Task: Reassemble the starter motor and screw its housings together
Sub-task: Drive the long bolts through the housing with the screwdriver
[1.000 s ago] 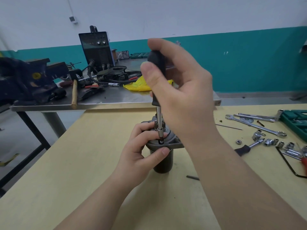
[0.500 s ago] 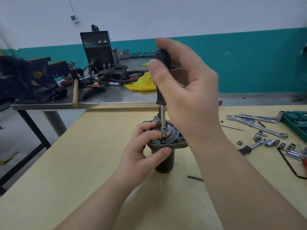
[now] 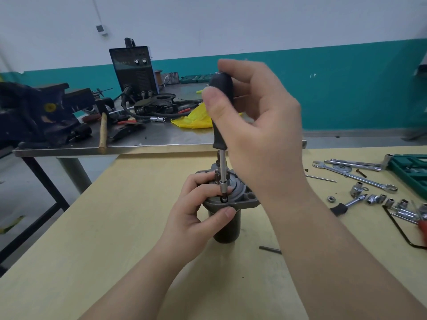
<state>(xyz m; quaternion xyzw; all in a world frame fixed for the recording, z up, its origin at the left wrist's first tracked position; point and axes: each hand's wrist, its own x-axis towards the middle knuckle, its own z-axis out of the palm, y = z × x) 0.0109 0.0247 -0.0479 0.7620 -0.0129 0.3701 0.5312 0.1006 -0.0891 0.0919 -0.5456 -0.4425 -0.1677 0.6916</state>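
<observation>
The starter motor (image 3: 227, 224) stands upright on the yellow table (image 3: 115, 227), dark cylinder below, grey flanged housing (image 3: 247, 199) on top. My left hand (image 3: 196, 218) grips the housing from the left, thumb under the flange. My right hand (image 3: 258, 125) holds the black handle of a socket driver (image 3: 221, 107) held upright above the motor. Its steel shaft runs straight down and its socket tip (image 3: 223, 198) sits on a bolt at the flange's near edge. The bolt itself is hidden by the socket.
Wrenches (image 3: 355, 176), several loose sockets (image 3: 379, 199), a nut (image 3: 331, 199) and a green tool case (image 3: 411, 172) lie at the right. A thin rod (image 3: 269, 249) lies beside the motor. Behind stands a steel bench (image 3: 161, 139) with a vise (image 3: 39, 112), hammer (image 3: 103, 132), welder (image 3: 134, 70) and yellow rag (image 3: 196, 118).
My right hand has shifted its grip on the driver handle, fingers turning around it. The driver tip stays on the same bolt and my left hand keeps its hold.
</observation>
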